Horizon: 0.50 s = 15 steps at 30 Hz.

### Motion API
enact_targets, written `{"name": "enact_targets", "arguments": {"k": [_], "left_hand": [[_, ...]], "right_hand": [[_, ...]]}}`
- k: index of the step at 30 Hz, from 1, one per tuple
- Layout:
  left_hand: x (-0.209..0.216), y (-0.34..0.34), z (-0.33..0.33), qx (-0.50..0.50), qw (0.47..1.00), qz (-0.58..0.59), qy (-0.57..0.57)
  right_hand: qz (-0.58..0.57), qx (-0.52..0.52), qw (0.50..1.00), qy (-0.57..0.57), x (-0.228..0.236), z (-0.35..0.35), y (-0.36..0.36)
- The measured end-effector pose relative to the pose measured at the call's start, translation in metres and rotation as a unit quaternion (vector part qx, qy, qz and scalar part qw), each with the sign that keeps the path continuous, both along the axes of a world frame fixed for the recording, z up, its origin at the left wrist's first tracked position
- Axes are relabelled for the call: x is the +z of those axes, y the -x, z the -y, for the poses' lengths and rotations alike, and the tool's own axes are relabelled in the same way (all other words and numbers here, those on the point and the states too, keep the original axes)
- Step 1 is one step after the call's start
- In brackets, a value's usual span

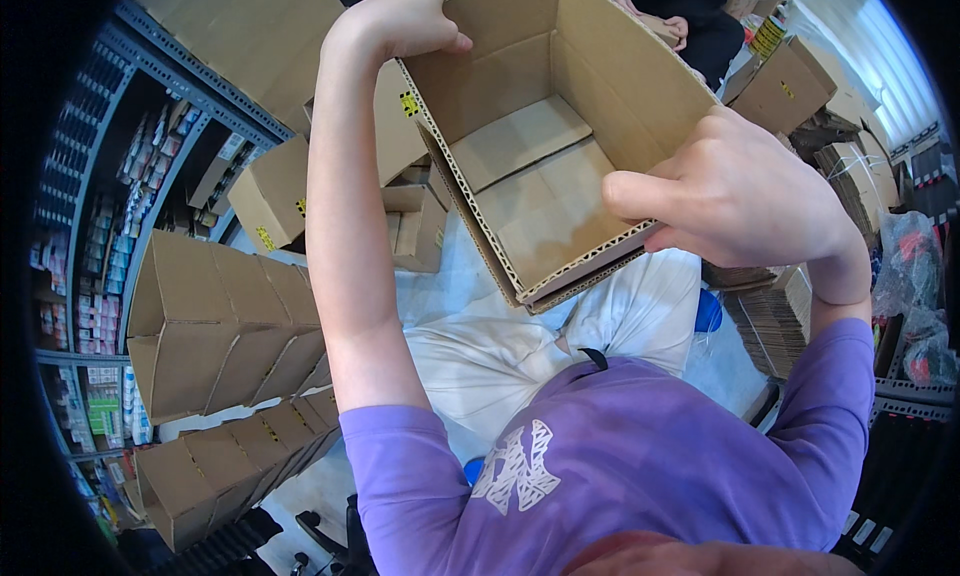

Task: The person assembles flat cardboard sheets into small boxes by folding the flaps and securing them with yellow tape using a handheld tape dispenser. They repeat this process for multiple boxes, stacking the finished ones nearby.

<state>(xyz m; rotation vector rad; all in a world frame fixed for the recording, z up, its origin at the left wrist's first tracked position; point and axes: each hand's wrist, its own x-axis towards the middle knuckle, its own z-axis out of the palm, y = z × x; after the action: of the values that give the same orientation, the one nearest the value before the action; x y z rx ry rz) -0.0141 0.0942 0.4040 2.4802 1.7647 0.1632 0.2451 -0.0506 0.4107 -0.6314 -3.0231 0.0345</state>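
Observation:
An open-topped brown cardboard box (pixel 630 71) is held up over my lap, its inside facing me and bare. My left hand (pixel 410 21) is closed over the box's far left rim, the thumb reaching inside. On the near right rim, my right hand (pixel 735 191) pinches the corrugated wall, thumb inside and fingers outside. Along the left and near sides, the wall shows a second cardboard layer, apart from the inner one. Inside, a flap lies across the far part of the bottom.
Rows of open cardboard boxes (pixel 215 326) stand at left, before metal shelves (pixel 180 156) of small packages. More boxes (pixel 275 191) sit beyond my left arm. Bundled flat cardboard (pixel 770 321) is at right. A co-worker's hands (pixel 675 31) hold a cardboard piece at the far right.

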Motion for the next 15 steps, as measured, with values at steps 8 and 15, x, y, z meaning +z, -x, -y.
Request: {"name": "enact_targets", "arguments": {"k": [8,15], "left_hand": [[-0.004,0.023,0.008,-0.033,0.903,0.428,0.015],[-0.222,0.064,0.109,0.071,0.641,0.759,-0.092]], "right_hand": [[-0.314,0.155,0.936,0.013,-0.005,-0.015,-0.005],[-0.676,-0.261,0.543,0.426,-0.279,-0.039,-0.072]]}}
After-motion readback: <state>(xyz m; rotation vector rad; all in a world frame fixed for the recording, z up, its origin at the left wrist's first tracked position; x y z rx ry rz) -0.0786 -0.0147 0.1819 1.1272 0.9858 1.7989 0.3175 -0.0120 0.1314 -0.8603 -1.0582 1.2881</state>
